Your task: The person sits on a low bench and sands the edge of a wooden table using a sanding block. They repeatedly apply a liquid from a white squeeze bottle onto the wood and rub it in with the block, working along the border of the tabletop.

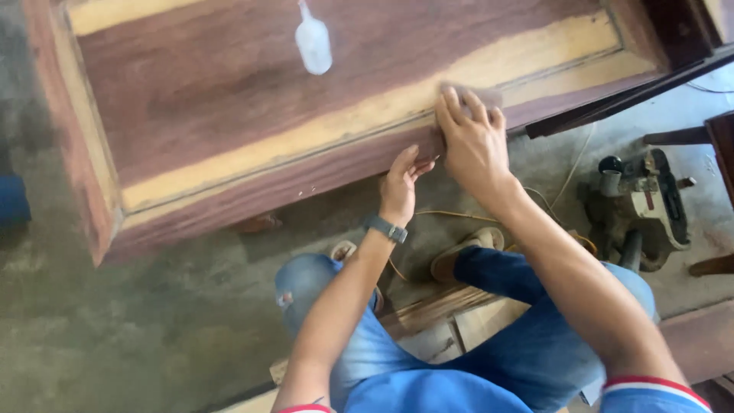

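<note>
The big reddish-brown wooden panel with yellow streaks lies flat near the floor. The right hand presses flat on its near edge, fingers together. The left hand pinches that edge, steadying it.

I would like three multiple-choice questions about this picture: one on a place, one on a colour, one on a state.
1. Where does the small plastic bottle lie?
A. on the wooden panel
B. on the floor
C. in the left hand

2. What colour are the person's trousers?
A. black
B. blue
C. white

3. How is the right hand placed?
A. lifted in the air
B. closed around a power tool
C. pressed flat on the panel's edge

Answers: 1 A, the bottle rests on the dark wooden panel. 2 B, both legs are in blue denim. 3 C, its fingers lie spread on the frame, while the left hand touches the edge below.
</note>
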